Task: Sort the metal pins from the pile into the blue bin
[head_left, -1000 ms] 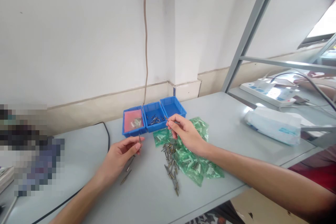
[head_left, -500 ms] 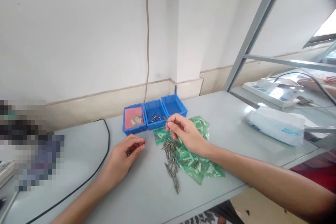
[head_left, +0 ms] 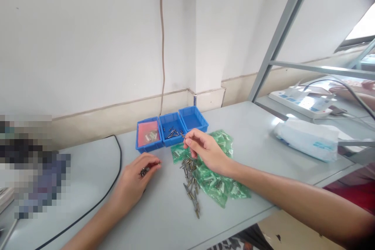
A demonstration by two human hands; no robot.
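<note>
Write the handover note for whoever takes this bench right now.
Left hand: curled on the table, holding a few small metal pins.
Right hand: fingers pinch one pin near the middle blue bin.
Things: loose pins lie beside green bags. Left bin has a pink liner and a few parts.
Done: some pins sit in the middle bin.
Left: the loose pile and bags; right bin looks bare.

Three bins [head_left: 171, 129] stand behind the bags [head_left: 215, 172] and pins [head_left: 190, 181].
</note>
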